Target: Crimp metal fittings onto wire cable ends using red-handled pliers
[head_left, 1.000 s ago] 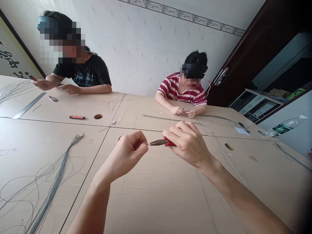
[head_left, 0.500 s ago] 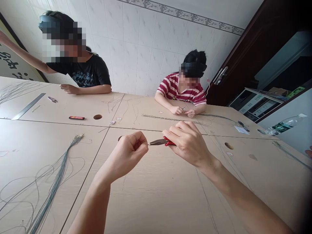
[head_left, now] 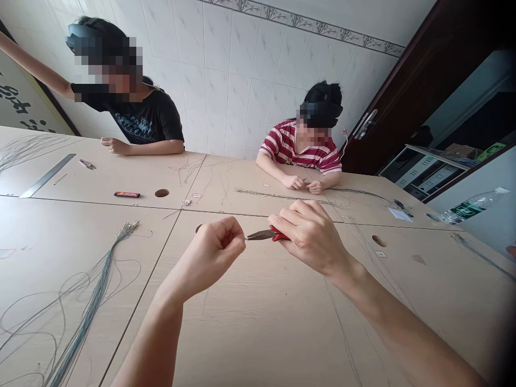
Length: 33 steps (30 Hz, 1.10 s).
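Observation:
My right hand is closed round the red handles of a pair of pliers, whose dark jaws point left. The jaw tips are at the fingertips of my left hand, which is closed in a pinch. What sits between those fingers is too small to make out; a thin cord hangs below the hand. On the table to the left lies a bundle of grey-blue cords with small metal ends.
Two people sit across the table, one in black, one in striped red. A ruler, a red-and-black marker and small cutters lie at the left; a bottle lies at the right.
The person in black has raised the outstretched arm at the far left higher. My hands and the pliers have hardly moved.

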Tool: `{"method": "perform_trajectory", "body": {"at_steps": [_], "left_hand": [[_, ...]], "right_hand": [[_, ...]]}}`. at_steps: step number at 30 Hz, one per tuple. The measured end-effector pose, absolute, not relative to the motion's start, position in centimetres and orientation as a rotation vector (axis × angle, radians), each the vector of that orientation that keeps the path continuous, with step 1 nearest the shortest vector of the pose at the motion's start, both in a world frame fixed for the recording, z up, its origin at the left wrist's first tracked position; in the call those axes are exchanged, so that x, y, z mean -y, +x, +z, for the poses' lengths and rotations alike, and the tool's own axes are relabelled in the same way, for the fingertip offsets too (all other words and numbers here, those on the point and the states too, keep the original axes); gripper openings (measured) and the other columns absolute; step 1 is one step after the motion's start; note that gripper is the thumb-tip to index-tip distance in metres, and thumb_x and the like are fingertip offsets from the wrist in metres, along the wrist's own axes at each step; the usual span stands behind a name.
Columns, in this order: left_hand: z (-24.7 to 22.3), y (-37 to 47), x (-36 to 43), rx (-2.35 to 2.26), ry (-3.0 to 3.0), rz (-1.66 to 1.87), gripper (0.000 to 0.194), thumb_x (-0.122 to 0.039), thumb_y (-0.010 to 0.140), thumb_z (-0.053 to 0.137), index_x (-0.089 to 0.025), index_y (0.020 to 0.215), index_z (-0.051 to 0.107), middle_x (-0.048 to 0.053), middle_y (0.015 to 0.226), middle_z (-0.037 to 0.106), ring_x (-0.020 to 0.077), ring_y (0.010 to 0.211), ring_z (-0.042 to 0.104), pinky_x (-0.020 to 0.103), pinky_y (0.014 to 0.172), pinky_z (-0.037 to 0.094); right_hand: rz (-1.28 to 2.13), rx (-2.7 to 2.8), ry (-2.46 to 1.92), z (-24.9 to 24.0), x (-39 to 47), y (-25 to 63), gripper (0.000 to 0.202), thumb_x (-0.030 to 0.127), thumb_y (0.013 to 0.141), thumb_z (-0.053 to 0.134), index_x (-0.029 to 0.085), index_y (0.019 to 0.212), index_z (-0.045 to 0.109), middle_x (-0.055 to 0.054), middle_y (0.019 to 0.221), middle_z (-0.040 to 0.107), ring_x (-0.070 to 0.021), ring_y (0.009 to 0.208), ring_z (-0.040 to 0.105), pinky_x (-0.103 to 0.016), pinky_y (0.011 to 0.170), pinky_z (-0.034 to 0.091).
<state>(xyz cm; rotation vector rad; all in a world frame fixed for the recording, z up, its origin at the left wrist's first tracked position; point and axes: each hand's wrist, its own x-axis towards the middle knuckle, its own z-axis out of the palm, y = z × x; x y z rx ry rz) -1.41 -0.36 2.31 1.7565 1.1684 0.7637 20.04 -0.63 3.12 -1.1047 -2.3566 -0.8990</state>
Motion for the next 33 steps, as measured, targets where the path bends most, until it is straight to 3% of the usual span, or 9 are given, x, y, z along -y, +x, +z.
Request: {"method": "perform_trajectory", "body": {"at_steps": [33], "left_hand": [[2.32, -1.31, 0.37, -1.159, 1.76, 0.746, 0.014, -0.018, 0.083, 0.044, -0.02, 0.069, 0.046, -0.006, 0.06, 0.041, 0.008, 0.05, 0.029, 0.019, 0.043, 0.026]], "right_hand": [[-0.907, 2.385, -1.114, 3.31, 0.85, 20.05, 0.018, 0.004, 0.082, 0.055, 0.018, 0.077, 0.064, 0.001, 0.062, 0.055, -0.0164, 0.065, 0.039, -0.03, 0.067, 0.026]]}}
